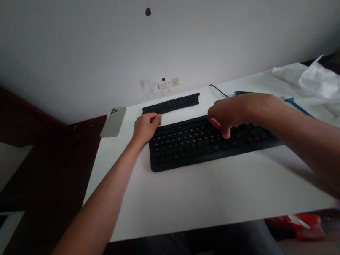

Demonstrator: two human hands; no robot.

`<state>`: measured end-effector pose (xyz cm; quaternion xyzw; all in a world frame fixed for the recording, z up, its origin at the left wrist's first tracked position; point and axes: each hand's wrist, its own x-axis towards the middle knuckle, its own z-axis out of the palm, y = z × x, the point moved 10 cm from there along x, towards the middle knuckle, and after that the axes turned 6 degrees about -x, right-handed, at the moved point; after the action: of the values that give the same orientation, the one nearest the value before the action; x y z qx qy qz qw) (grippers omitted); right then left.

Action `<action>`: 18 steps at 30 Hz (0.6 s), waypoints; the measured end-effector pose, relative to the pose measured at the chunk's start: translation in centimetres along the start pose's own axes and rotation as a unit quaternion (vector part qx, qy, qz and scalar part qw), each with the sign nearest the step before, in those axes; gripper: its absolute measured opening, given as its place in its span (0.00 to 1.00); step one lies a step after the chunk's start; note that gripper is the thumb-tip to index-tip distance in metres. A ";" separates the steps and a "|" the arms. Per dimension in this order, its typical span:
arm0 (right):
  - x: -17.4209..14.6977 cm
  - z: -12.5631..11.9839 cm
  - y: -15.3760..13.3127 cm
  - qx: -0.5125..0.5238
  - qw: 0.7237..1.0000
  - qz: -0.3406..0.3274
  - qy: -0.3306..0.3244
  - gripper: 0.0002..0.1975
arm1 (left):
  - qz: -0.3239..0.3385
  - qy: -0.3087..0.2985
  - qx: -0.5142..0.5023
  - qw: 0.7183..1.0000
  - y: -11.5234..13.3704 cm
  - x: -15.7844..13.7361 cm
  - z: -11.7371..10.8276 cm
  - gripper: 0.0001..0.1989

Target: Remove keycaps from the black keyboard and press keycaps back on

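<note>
A black keyboard [185,146] lies flat on the white table, with pale marks on many of its keys. My right hand [230,112] is over its right half, fingers curled down and thumb touching the keys; whatever the fingertips hold, if anything, is hidden. At the keyboard's upper left corner rests my left hand [147,126], its fingers curled in; I cannot make out anything inside them. Just behind that hand, a block of black keycaps in rows [173,104] lies on the table, its right end stepped.
A phone [113,122] lies face down at the table's [181,202] back left. Along the right side are crumpled white plastic sheeting [326,83] and a blue tool [297,106]. A dark cable [218,91] runs behind my right hand. Wall sockets [169,83] sit above the back edge.
</note>
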<state>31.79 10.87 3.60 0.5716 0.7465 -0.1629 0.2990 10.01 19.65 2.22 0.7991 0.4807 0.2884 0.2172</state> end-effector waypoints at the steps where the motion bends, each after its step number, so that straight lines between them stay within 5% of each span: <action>1: 0.1 0.2 0.1 0.006 1.000 0.004 -0.013 0.16 | -0.002 -0.001 0.002 1.000 -0.1 0.0 0.0 0.22; 9: 0.7 0.8 0.0 0.059 0.996 -0.012 -0.064 0.21 | -0.003 0.005 0.001 1.000 -0.3 0.0 0.0 0.22; 18: 0.1 0.4 -0.6 0.070 0.995 -0.053 -0.035 0.22 | 0.002 0.021 -0.007 1.000 0.1 -0.3 -0.6 0.22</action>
<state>31.31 10.58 3.18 0.5449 0.7515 -0.2506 0.2749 9.53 19.37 2.59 0.7924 0.4816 0.3085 0.2121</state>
